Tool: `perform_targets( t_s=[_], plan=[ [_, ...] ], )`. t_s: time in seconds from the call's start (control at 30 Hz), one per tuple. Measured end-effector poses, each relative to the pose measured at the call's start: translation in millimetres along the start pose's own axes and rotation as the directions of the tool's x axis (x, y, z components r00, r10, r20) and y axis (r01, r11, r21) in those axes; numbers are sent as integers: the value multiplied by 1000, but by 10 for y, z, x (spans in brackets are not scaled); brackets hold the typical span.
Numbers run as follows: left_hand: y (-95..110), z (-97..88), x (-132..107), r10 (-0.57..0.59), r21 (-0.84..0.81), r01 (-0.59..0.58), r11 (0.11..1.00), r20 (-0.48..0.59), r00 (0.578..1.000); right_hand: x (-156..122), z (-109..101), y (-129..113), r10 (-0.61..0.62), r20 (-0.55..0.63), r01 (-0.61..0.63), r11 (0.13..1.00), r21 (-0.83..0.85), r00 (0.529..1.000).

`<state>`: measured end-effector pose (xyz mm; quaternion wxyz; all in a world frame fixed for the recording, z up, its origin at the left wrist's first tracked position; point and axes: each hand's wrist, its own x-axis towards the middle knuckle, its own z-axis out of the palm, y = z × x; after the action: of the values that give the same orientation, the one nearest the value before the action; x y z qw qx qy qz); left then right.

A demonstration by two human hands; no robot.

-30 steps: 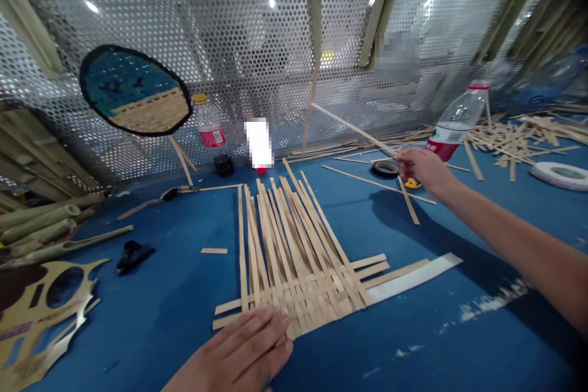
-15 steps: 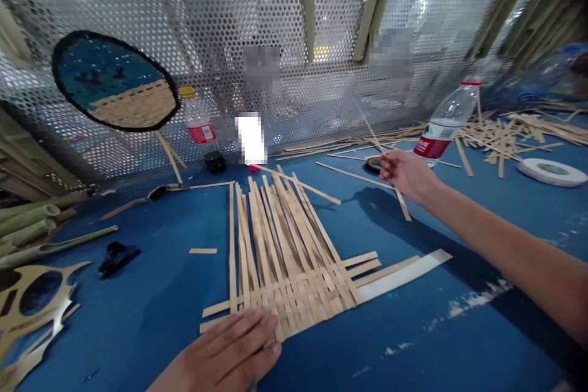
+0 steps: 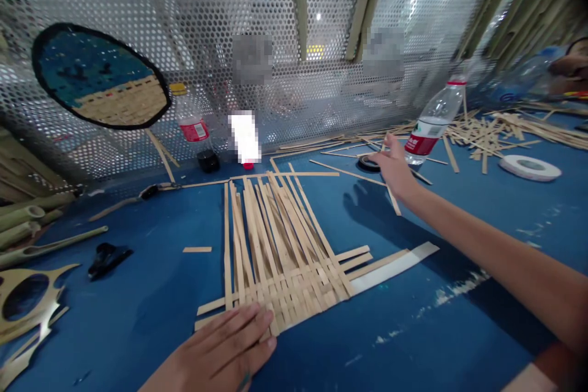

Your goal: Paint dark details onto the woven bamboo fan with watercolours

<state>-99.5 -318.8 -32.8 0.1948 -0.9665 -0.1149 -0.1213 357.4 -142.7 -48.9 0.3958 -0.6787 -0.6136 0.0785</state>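
Left hand (image 3: pixel 220 343) lay open and flat on bamboo weave (image 3: pixel 294 282), apparently pinning it to desk (image 3: pixel 138 324) to keep strips aligned; right hand (image 3: pixel 392 166) was half-open, just beside tape roll (image 3: pixel 369 163).

Left hand (image 3: pixel 220 343) flat on a half-woven mat of pale bamboo strips (image 3: pixel 285 263)

The mat lies on a scuffed blue worktable (image 3: pixel 138 318), a long white strip (image 3: pixel 390 269) running out of its weave to the right. The right hand (image 3: pixel 394 168), fingers spread, hangs just beside a black tape roll (image 3: pixel 369 163) and a clear plastic bottle with a red label (image 3: pixel 429 128).
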Motion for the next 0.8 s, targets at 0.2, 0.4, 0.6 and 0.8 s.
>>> perform_targets(
  t_s=[0.2, 0.4, 0.6, 0.8],
  plan=[
    [11, 3, -45, -14, -47, 14, 999, 7, 1000, -453, 286, -537, -238, 311, 216, 971, 103, 920],
    [55, 27, -66, -146, -103, 145, 984, -2, 989, -648, 345, -673, -351, 423, 342, 934, 99, 835],
    [67, 90, -129, -372, -93, 381, 920, 104, 923, -620, 188, -678, -401, 500, 380, 913, 148, 768],
    [6, 19, -68, -324, -117, 338, 934, 127, 938, -673, 362, -691, -291, 394, 309, 951, 17, 872]
  ],
)
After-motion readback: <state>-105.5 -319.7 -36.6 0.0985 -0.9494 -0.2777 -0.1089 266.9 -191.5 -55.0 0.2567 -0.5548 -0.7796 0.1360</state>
